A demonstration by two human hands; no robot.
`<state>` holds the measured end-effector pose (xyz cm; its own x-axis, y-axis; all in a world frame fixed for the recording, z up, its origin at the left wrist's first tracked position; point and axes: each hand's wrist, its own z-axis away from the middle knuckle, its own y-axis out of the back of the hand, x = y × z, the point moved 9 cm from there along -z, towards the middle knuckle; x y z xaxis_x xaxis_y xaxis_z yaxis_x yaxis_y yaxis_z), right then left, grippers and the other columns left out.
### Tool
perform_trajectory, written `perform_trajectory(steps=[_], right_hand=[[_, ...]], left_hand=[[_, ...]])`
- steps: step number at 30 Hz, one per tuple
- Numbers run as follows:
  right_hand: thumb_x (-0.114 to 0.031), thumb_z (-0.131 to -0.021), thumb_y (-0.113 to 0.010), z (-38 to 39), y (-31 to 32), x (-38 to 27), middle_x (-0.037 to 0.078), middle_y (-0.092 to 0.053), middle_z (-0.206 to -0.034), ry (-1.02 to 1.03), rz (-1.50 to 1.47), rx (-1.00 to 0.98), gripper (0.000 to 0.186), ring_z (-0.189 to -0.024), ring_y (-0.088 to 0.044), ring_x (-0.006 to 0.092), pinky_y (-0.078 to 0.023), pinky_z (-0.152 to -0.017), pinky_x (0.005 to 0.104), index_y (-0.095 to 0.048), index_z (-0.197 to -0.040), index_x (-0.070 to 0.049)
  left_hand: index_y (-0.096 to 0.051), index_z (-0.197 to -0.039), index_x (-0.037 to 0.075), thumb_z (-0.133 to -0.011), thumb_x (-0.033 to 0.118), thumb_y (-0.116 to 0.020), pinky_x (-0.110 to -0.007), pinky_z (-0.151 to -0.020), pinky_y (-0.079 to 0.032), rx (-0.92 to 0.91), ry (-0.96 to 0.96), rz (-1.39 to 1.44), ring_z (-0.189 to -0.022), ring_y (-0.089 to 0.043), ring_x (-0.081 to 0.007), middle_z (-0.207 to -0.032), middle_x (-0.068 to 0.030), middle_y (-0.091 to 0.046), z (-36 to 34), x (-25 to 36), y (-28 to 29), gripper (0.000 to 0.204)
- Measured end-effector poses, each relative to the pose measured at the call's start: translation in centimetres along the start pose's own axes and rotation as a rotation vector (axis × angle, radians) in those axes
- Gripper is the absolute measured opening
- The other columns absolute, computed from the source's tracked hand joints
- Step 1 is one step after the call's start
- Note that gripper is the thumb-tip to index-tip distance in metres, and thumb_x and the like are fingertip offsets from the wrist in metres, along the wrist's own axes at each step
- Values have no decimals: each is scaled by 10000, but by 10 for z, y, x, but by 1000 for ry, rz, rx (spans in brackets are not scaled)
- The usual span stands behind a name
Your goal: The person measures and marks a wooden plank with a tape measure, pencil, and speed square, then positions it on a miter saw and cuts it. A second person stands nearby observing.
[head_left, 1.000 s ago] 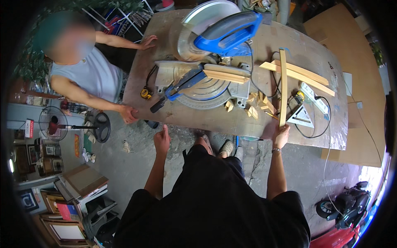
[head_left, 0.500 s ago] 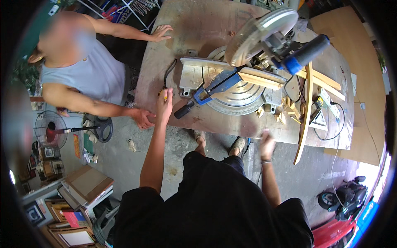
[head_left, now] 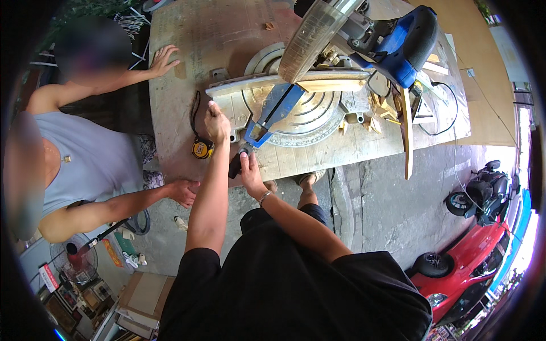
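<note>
A blue and grey mitre saw (head_left: 307,125) stands on the desk (head_left: 222,34), its base in the nearer half, its blade guard (head_left: 310,42) raised toward the far edge and its blue-and-black grip (head_left: 406,48) out toward the right edge. The right hand (head_left: 250,171) is at the near edge, fingers against the black handle (head_left: 235,165) at the front of the saw's base; whether they close right round it I cannot tell. The left hand (head_left: 218,125) is at the left end of the saw's base, its fingers mostly hidden, so I cannot tell how wide it stands or whether it grips. Wooden strips (head_left: 335,86) lie along the saw's fence, right of the blue slotted arm (head_left: 278,108). Nearer the left edge lies a yellow and black tape measure (head_left: 201,148) with a dark strap. Small wood offcuts (head_left: 376,124) are scattered right of the base, and beyond them a long wooden strip (head_left: 408,136) juts over the near edge. A co-worker in a grey top (head_left: 85,153) is at the left edge, one hand (head_left: 164,61) spread on the desk, the other (head_left: 183,193) near the near left corner.
</note>
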<state>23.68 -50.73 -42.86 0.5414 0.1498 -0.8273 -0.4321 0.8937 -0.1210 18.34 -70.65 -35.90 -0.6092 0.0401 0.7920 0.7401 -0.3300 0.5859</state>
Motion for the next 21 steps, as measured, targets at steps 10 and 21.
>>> perform_trajectory(steps=[10, 21], right_hand=[[-367, -1028, -412, 42, 125, -20, 329, -631, -978, 81, 455, 87, 411, -958, -598, 512, -472, -776, 527, -505, -1213, -12], [-367, -949, -627, -8, 349, -112, 228, -661, -753, 166, 501, 153, 467, -698, -671, 318, -518, -652, 402, -418, -1052, 37]], left_hand=[[-646, -813, -78, -996, 525, -429, -442, -693, -443, 30, -66, 134, -660, -575, -334, -715, -232, -637, 8, 11, 5, 666], [-691, -918, -80, -1003, 497, -454, -382, -722, -464, 88, -97, 104, -717, -617, -252, -793, -164, -700, 7, 12, 10, 630]])
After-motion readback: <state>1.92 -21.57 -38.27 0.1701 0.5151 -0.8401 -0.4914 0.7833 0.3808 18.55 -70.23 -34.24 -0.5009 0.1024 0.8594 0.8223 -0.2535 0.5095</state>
